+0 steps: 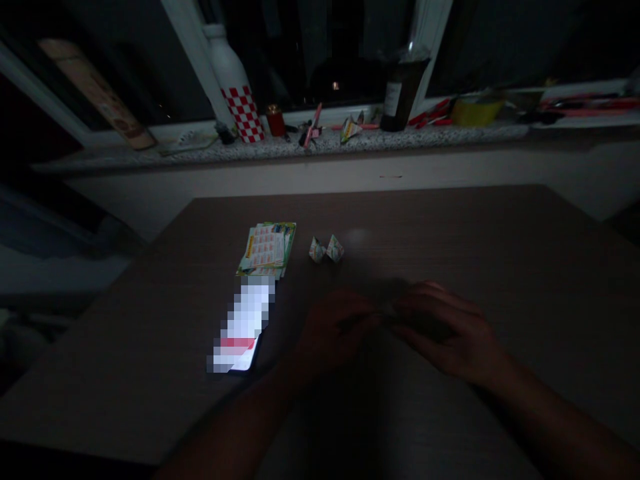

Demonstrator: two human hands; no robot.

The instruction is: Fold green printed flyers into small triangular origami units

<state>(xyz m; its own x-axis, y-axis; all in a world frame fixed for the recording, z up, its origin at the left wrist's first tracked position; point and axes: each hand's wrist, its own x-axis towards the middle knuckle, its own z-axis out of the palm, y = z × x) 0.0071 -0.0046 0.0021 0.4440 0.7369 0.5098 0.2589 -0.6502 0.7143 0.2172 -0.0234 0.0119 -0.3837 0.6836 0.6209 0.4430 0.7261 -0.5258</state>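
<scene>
Both forearms enter from the near edge and converge at the table point(500, 227) centre. The left hand point(334, 331) and right hand point(447, 333) lie palm-down and low over the surface, their fingertips meeting. The area between the fingertips is too dark, so the grip state of either hand cannot be told.

Two folded paper pieces point(334, 249) stand side by side, touching, just beyond the left hand. Left of them lies one stack of printed leaflets point(267, 249). One lit phone point(243, 327) lies at its near end, near the left hand.

The tabletop is bare to the right of the right hand and towards the far edge. On the windowsill point(425, 137) beyond, two bottles are countable: one checkered bottle point(235, 87) and one dark bottle point(400, 93).
</scene>
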